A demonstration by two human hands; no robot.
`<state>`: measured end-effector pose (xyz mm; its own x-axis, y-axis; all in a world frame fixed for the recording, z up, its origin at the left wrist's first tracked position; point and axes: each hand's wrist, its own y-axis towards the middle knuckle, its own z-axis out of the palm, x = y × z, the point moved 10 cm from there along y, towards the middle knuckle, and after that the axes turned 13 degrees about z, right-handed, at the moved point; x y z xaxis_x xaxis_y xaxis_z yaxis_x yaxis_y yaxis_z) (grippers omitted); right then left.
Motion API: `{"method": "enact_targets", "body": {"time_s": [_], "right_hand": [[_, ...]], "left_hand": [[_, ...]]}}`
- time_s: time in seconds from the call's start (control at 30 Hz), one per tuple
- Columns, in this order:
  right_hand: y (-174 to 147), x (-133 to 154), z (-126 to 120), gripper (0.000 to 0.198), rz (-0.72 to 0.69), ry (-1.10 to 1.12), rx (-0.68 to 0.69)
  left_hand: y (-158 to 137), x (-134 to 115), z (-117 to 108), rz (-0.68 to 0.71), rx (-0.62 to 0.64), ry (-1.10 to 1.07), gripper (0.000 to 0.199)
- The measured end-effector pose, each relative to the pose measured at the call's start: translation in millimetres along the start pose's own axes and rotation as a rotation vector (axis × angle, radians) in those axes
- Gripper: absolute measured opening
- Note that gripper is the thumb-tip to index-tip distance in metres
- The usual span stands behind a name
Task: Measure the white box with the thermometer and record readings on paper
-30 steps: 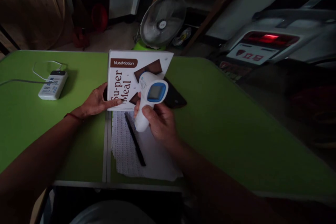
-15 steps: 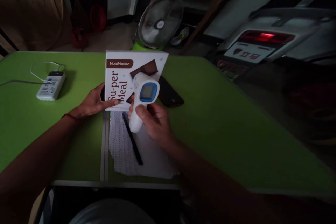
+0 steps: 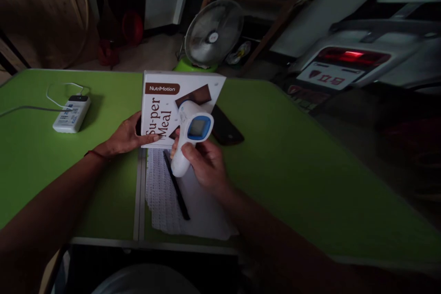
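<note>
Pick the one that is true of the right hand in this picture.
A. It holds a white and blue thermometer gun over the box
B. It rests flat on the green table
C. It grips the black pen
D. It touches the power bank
A: the right hand wraps the handle of the thermometer gun, whose head is over the Super Meal box; the black pen lies untouched on the white cloth.

Left forearm enters from 8 o'clock, runs up toward centre; thin red band at the wrist. Left hand (image 3: 126,138) lies palm down, fingers stretched flat toward 3 o'clock. Right forearm comes in from 5 o'clock. Right hand (image 3: 203,163) is curled in a fist-like grip, thumb on top pointing to 11 o'clock.
</note>
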<state>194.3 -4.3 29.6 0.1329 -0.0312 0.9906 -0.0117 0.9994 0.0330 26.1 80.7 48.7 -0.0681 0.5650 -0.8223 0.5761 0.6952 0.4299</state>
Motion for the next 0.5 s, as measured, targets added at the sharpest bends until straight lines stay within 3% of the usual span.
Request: {"method": "enact_targets", "body": {"time_s": [0.3, 0.4, 0.5], "right_hand": [[0, 10, -7, 0.038, -0.022, -0.107, 0.055], [3, 16, -21, 0.040, 0.019, -0.303, 0.131], [6, 6, -47, 0.040, 0.147, -0.634, 0.191]], "left_hand": [[-4, 1, -10, 0.002, -0.045, 0.096, 0.084], [-5, 7, -21, 0.026, -0.115, 0.135, 0.088], [-3, 17, -25, 0.028, -0.132, 0.098, 0.090]]}}
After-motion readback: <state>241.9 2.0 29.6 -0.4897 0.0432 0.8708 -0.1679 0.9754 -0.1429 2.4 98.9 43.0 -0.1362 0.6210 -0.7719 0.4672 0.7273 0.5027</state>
